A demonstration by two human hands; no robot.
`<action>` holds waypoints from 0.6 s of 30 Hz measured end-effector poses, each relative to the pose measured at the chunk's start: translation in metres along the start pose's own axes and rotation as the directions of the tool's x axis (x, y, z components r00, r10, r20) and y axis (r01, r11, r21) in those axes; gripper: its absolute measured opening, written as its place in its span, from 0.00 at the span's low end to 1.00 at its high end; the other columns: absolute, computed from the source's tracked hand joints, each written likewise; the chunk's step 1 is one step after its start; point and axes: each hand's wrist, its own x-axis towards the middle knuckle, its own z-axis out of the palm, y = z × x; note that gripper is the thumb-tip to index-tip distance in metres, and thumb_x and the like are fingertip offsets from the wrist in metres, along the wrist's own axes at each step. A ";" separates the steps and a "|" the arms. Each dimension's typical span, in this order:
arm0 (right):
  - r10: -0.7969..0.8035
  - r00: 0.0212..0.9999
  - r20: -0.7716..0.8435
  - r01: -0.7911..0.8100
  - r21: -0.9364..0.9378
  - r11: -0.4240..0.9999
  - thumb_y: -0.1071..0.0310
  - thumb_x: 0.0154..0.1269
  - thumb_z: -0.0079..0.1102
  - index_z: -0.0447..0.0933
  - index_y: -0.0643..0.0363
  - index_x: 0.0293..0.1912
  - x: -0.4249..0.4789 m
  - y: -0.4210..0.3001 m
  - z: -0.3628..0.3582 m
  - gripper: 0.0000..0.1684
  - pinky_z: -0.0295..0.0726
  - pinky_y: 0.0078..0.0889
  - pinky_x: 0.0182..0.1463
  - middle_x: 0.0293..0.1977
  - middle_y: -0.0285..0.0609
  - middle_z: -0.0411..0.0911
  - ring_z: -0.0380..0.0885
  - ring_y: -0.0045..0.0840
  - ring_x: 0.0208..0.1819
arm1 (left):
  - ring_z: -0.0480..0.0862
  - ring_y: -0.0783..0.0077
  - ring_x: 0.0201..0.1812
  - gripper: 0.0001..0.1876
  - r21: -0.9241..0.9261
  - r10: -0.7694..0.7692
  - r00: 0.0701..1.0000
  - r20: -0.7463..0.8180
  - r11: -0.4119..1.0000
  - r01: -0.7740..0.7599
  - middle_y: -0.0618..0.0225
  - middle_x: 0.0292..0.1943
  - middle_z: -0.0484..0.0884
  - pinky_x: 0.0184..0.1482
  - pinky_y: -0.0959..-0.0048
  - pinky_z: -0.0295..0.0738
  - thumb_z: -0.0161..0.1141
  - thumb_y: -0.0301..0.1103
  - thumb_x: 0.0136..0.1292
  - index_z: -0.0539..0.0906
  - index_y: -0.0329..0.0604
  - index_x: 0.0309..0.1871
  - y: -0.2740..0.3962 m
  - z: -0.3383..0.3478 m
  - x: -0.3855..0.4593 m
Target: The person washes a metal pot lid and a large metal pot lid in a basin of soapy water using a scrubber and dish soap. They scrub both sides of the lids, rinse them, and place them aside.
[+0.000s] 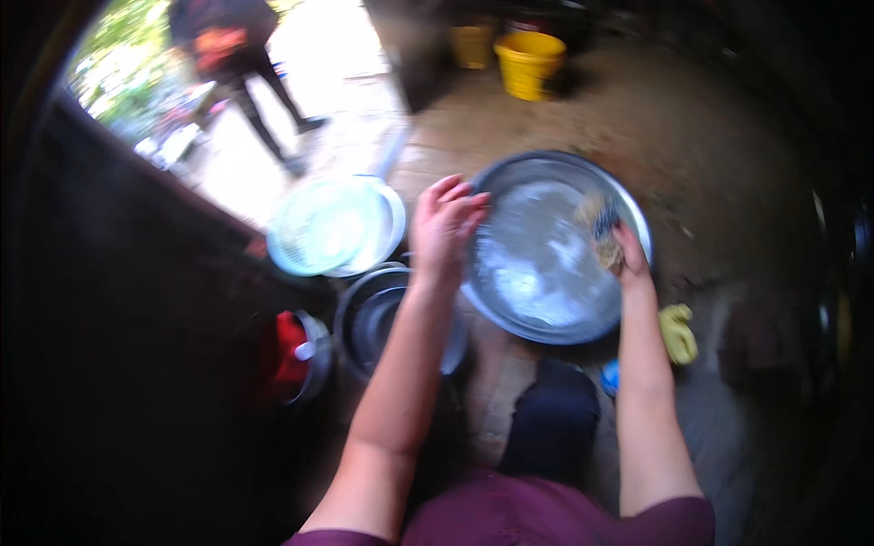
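A large round metal basin (546, 327) lies on the floor before me, its inside greyish and shiny with bright reflections. My right hand (631, 251) grips a tan and dark scrubbing pad (605, 228) over the right part of the basin. At the left rim is my left hand (445, 222), its fingers loosely bent and apart with nothing in them. Whether those fingers touch the rim, I cannot tell. Blur hides the pad's exact material.
Left stand pale round basins (328, 228), dark metal bowls (372, 314) and a container (317, 362) with something red. A yellow bottle (677, 334) and a blue object (610, 377) lie near my right forearm. Yellow buckets (531, 68) stand farther off. A person (252, 75) is at the bright doorway.
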 end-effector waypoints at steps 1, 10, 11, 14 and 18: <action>0.210 0.936 -0.283 -0.257 -0.140 0.956 0.69 0.65 0.50 0.67 0.57 0.56 -0.003 0.039 -0.042 0.19 0.80 0.31 0.39 0.42 0.42 0.77 0.78 0.27 0.38 | 0.82 0.64 0.43 0.31 -0.012 0.024 1.000 0.016 1.000 -0.024 0.55 0.52 0.71 0.45 0.72 0.78 0.55 0.21 0.58 0.58 0.40 0.66 0.005 -0.002 0.013; 0.306 0.927 -0.216 -0.236 0.300 0.925 0.66 0.66 0.47 0.73 0.61 0.44 -0.013 0.065 -0.088 0.12 0.80 0.41 0.40 0.36 0.44 0.78 0.79 0.33 0.36 | 0.79 0.67 0.41 0.25 0.251 0.650 0.661 -0.375 0.757 -0.603 0.50 0.52 0.71 0.45 0.72 0.76 0.37 0.20 0.67 0.52 0.35 0.68 0.166 -0.022 0.027; 0.337 0.910 -0.240 -0.245 0.344 0.906 0.66 0.66 0.48 0.73 0.61 0.45 -0.003 0.042 -0.020 0.12 0.80 0.41 0.43 0.36 0.44 0.78 0.79 0.33 0.38 | 0.80 0.66 0.42 0.25 0.244 0.625 0.726 -0.287 0.780 -0.575 0.49 0.53 0.70 0.47 0.71 0.77 0.40 0.21 0.66 0.53 0.35 0.67 0.151 -0.027 0.023; 0.029 0.999 -0.037 -0.020 0.224 0.974 0.67 0.66 0.51 0.71 0.58 0.52 -0.011 -0.048 0.086 0.15 0.80 0.35 0.43 0.41 0.40 0.78 0.79 0.28 0.40 | 0.80 0.63 0.43 0.27 0.187 0.389 0.919 -0.061 0.909 -0.373 0.48 0.56 0.67 0.49 0.69 0.76 0.45 0.22 0.62 0.56 0.34 0.66 0.085 0.006 -0.020; -0.171 0.985 0.008 0.170 0.061 0.984 0.73 0.64 0.51 0.70 0.59 0.53 -0.026 -0.065 0.066 0.17 0.80 0.34 0.43 0.44 0.38 0.77 0.78 0.26 0.41 | 0.81 0.64 0.45 0.27 0.174 0.108 0.994 0.031 0.978 -0.112 0.47 0.58 0.66 0.52 0.68 0.76 0.45 0.22 0.61 0.57 0.31 0.66 -0.004 0.010 -0.048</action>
